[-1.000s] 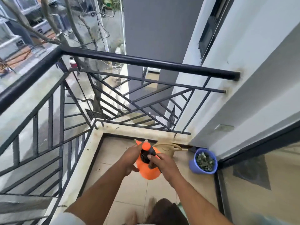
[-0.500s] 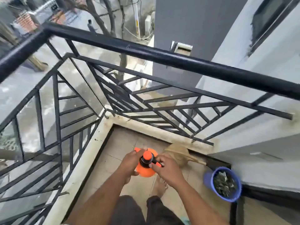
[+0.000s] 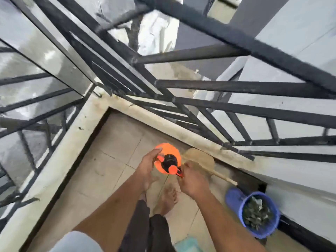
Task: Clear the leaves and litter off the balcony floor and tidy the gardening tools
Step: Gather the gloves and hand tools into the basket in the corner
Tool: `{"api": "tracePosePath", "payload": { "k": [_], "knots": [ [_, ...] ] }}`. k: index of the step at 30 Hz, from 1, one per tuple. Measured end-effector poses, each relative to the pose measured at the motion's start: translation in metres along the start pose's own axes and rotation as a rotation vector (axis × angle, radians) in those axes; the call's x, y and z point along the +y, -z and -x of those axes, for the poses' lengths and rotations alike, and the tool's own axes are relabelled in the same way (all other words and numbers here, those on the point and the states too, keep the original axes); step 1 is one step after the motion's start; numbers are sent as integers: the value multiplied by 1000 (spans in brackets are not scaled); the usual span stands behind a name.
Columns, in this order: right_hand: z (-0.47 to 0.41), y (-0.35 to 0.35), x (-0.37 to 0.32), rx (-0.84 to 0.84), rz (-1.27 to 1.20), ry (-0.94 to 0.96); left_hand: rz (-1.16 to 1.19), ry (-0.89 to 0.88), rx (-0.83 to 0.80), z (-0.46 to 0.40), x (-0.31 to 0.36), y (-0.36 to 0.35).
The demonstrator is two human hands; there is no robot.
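**Sprayer lowered toward the corner**

The orange sprayer (image 3: 168, 158) now sits lower, close to the tiled floor (image 3: 116, 142) — the left hand (image 3: 148, 167) flattens against its side, while the right hand (image 3: 190, 179) shifts to the trigger end.

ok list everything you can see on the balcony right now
sprayer: one, orange with black top, between the hands above the floor
watering can: one, tan, on the floor by the kerb
bucket: one, blue, right, holds leaf litter
railing: one, black, round the corner
floor: beige tiles
foot: one bare, on the tiles
left hand: against the sprayer's side
right hand: at the sprayer's handle
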State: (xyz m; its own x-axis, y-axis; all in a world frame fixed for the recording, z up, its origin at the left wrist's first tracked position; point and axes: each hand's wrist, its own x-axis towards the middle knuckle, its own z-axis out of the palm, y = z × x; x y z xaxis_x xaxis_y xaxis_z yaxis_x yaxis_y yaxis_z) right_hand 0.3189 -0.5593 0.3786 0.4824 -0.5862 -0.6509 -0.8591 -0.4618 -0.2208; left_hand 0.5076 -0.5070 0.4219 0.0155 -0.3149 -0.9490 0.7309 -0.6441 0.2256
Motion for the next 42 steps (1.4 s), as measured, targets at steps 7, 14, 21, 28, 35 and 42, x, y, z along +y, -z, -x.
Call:
{"api": "tracePosePath", "payload": {
  "k": [7,14,21,28,35,42],
  "knots": [
    [-99,-59,34,-17,148,14,-34,45,35,-131,-6,19],
    [-142,-98,45,-85,124,-15,-96,76,21,-187,-7,32],
    [-154,-125,50,-82,180,0,-155,109,43,-218,-14,38],
    [-144,-117,41,-60,25,-113,-280,128,83,-220,-3,28],
    [-81,-27,-16,19,-571,-172,-672,31,222,-114,22,18],
    [40,119,-111,36,-572,-34,-791,-111,218,80,58,29]
  ]
}}
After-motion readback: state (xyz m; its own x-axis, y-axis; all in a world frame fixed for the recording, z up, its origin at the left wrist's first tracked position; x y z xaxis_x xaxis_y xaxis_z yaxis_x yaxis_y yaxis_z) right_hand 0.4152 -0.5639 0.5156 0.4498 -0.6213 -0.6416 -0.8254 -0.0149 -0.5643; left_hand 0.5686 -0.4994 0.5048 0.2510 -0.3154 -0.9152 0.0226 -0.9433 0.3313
